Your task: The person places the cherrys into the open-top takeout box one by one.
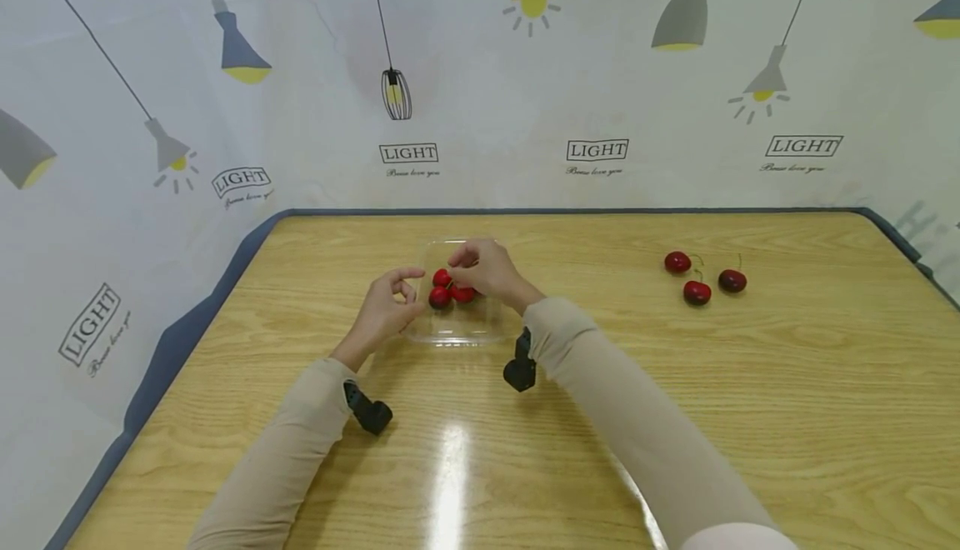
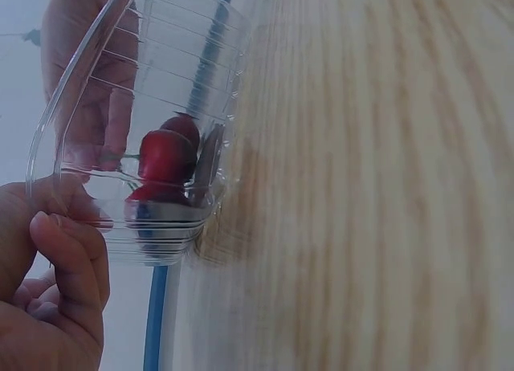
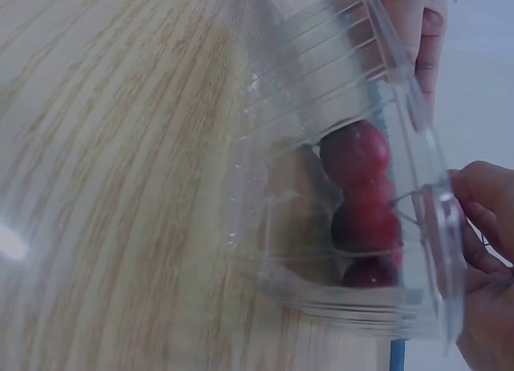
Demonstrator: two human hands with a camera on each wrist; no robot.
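A clear plastic container [image 1: 457,335] rests on the table with several red cherries [image 1: 439,297] inside. My left hand [image 1: 386,308] is at its left side, fingers bent, holding the rim. The left wrist view shows the thumb and a finger of that hand at the container's corner. From the right, my right hand [image 1: 487,271] reaches over the container, its fingertips together just above the cherries. It pinches a thin cherry stem [image 2: 128,156] there, with the cherry among the others. Through the clear wall in the right wrist view, cherries [image 3: 353,154] sit stacked close together.
On the right of the wooden table [image 1: 750,400] lie three dark red cherries [image 1: 697,292] with stems. A white cloth wall printed with lamps [image 1: 495,75] rises behind the table's far edge. Small black cameras [image 1: 520,371] are strapped to both wrists.
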